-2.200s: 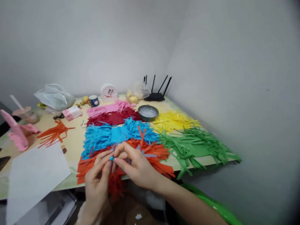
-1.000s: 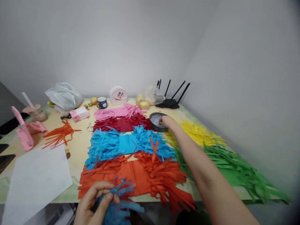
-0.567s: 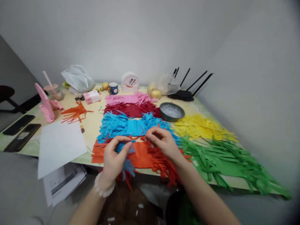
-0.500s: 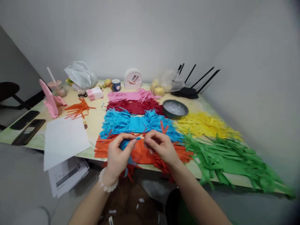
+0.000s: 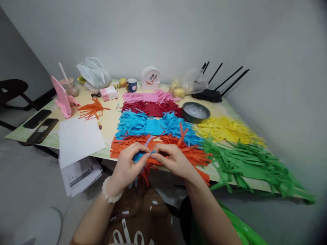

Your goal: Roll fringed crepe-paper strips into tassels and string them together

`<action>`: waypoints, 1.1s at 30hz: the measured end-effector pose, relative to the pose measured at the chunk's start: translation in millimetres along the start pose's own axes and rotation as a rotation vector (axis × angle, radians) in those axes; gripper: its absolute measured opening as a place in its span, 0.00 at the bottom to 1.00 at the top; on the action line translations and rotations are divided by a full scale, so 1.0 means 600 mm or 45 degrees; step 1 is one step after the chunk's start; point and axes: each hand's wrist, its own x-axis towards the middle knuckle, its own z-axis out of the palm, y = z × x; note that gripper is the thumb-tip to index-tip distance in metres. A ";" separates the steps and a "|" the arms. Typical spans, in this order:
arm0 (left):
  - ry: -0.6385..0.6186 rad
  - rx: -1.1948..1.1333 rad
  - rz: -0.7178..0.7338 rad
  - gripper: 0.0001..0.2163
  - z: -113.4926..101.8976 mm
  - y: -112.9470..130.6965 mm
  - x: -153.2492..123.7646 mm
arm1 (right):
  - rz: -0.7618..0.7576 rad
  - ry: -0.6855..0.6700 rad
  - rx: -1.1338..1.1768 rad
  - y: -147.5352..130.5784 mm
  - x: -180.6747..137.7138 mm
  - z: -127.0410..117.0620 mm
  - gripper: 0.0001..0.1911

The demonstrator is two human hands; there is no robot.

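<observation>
My left hand (image 5: 133, 160), with a white beaded bracelet at the wrist, is closed in a pinch on a small bunch of blue paper fringe (image 5: 138, 157). My right hand (image 5: 173, 160) meets it fingertip to fingertip, pinching the blue bunch's end. A pale lilac strip (image 5: 148, 140) sticks up by the left fingers. Below and around both hands spreads orange fringed paper (image 5: 196, 154), part of it hanging over the table edge. Just beyond lies blue fringed paper (image 5: 154, 126) with a plain middle band.
Dark red (image 5: 153, 109), pink (image 5: 146, 98), yellow (image 5: 227, 130) and green fringed paper (image 5: 250, 170) cover the table. A bowl (image 5: 196, 112) stands right of centre. White paper (image 5: 80, 141), phones (image 5: 42, 131), a pink stand (image 5: 61, 97) and orange strips (image 5: 93, 109) are left; a mug (image 5: 131, 85) is at the back.
My right hand has moved left, so its fingertips now meet my left hand's at the blue bunch. The lilac strip now shows above the left fingers. The view has shifted slightly.
</observation>
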 end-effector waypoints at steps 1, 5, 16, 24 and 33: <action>-0.022 0.033 0.030 0.03 -0.002 0.001 -0.003 | -0.009 -0.033 -0.021 0.000 -0.001 -0.001 0.26; -0.143 0.069 0.085 0.03 -0.009 -0.001 -0.007 | 0.010 -0.221 -0.060 0.003 -0.005 -0.009 0.26; -0.009 -0.144 -0.135 0.03 0.019 -0.012 -0.020 | 0.025 0.035 -0.104 -0.001 -0.022 -0.004 0.17; 0.272 -0.435 -0.400 0.03 0.052 -0.017 -0.030 | 0.090 0.394 0.000 0.001 -0.040 0.029 0.05; 0.183 -0.461 -0.463 0.06 0.044 -0.025 -0.033 | 0.181 0.565 0.053 0.008 -0.037 0.029 0.07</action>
